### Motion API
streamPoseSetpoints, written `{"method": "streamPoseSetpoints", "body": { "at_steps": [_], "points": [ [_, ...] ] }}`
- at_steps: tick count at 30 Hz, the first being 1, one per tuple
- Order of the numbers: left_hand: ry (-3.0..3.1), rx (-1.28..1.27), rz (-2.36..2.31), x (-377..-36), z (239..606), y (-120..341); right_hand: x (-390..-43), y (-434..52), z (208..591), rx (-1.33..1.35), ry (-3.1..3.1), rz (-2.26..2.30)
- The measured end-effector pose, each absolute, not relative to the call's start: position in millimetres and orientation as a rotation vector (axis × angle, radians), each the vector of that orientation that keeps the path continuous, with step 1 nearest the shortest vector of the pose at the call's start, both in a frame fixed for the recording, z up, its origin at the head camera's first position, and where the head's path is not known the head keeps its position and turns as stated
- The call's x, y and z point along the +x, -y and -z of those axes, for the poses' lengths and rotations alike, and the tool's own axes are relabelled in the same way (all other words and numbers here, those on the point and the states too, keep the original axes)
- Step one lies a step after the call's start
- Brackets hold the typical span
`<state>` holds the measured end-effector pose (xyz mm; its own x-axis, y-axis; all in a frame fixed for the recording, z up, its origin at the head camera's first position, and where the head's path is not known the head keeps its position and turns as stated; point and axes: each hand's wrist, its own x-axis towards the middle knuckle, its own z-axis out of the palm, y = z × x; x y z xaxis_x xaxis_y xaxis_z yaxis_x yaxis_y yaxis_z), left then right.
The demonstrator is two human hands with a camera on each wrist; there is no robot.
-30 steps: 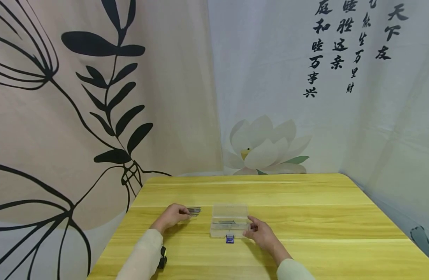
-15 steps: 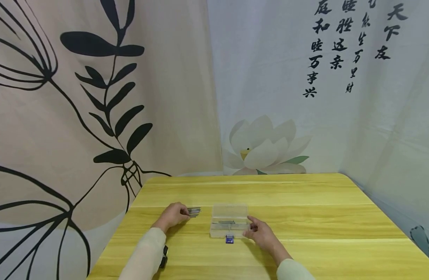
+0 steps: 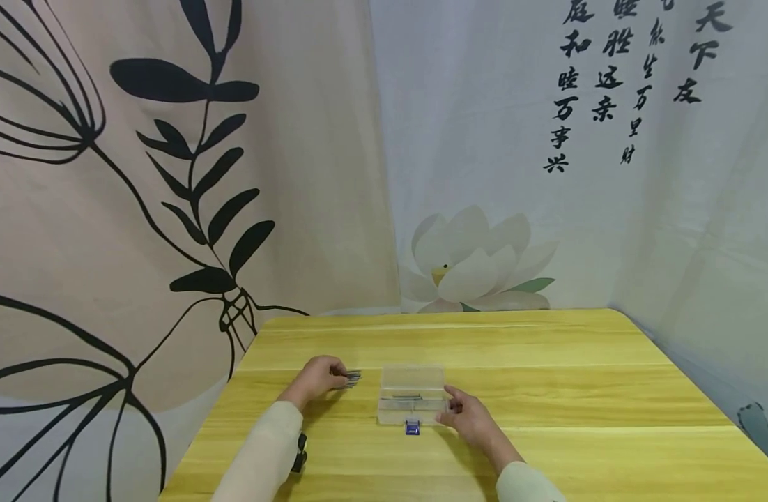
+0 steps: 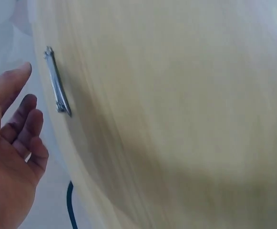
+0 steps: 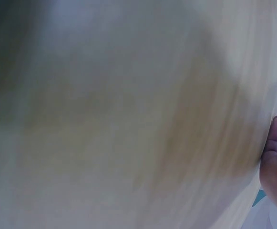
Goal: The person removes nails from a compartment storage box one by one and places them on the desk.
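A small bundle of slim silver nail-like metal pieces lies on the table at the left. Beside it is my left hand, partly covering the bundle in the head view. Seen from the left wrist, the fingers of this hand are relaxed, with thumb and fingertips apart from the metal. A clear plastic box stands mid-table, its lid raised at the back. A few similar thin metal pieces show in the box. My right hand holds the box's right end between thumb and fingers.
A blue latch hangs at the box's front. The wood-grain table spreads around both hands. Behind it hangs a printed cloth. A black strap is at the left sleeve.
My left hand has shifted slightly right and away from me, covering more of the metal bundle. The right hand and the box have stayed in place.
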<state>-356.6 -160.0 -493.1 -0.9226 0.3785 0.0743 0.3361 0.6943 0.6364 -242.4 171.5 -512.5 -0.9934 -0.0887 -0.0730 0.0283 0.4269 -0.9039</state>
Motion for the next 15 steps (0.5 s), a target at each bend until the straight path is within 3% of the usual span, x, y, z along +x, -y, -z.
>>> {"method": "streamPoseSetpoints", "body": {
  "at_steps": [15],
  "points": [
    [-2.679, 0.779, -1.193, -348, 479, 112, -244, -173, 517, -0.057, -2.556, 1.654]
  ]
}}
